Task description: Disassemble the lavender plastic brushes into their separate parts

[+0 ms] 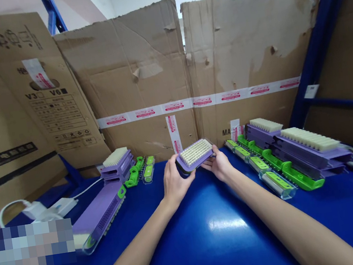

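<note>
I have my left hand (177,179) and right hand (220,163) closed on opposite ends of a cream-bristled purple brush block (196,155), bristled side up, just below the frame's centre, over the blue tabletop (200,244).

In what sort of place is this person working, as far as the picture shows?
Probably a small workshop or assembly station built into storage racking: blue posts rise at the sides, cardboard screens the back, and similar purple parts are stacked on the blue surface.

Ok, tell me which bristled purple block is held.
The purple rectangular block with cream bristles, between left hand and right hand; no hand touches the others.
</note>
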`<state>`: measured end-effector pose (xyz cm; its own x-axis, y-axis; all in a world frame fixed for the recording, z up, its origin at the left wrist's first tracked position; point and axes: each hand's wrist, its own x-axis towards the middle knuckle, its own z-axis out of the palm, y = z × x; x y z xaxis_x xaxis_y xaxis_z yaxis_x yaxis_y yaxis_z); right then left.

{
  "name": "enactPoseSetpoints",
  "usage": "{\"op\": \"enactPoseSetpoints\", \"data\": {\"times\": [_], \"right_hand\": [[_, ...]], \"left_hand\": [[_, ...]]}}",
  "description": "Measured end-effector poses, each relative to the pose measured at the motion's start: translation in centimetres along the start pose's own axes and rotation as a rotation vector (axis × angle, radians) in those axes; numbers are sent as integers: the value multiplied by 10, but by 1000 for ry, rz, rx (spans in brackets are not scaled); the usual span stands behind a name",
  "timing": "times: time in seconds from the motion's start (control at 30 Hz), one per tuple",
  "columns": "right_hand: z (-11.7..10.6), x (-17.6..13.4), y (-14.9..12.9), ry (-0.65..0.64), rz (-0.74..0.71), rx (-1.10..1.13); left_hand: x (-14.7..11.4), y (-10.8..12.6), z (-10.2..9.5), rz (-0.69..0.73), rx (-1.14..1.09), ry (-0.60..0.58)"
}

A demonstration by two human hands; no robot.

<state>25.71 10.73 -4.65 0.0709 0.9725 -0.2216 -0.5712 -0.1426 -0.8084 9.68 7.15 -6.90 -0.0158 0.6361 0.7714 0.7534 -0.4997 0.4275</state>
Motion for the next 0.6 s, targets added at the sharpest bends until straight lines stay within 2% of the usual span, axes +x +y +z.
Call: {"op": "enactPoseSetpoints", "data": {"times": [0.07,0.17,0.27,0.33,0.43,0.6], "right_hand": [[-2,2,0,24,7,-2],[-10,9,0,62,11,-32],[-20,18,-3,105,-5,-122],[-25,23,-4,113,-7,-179],[-27,26,-5,124,-2,-193],[-24,26,-3,100,-13,-212]], "left_hand": [[3,-1,-3,-31,-52,-46],[7,-4,-11,-48,-169,-178],[10,-3,-17,-30,-249,-338],[10,-1,-18,-4,-256,-385],[10,-1,-20,36,-247,-336],[17,-14,-22,-27,-168,-41]]}}
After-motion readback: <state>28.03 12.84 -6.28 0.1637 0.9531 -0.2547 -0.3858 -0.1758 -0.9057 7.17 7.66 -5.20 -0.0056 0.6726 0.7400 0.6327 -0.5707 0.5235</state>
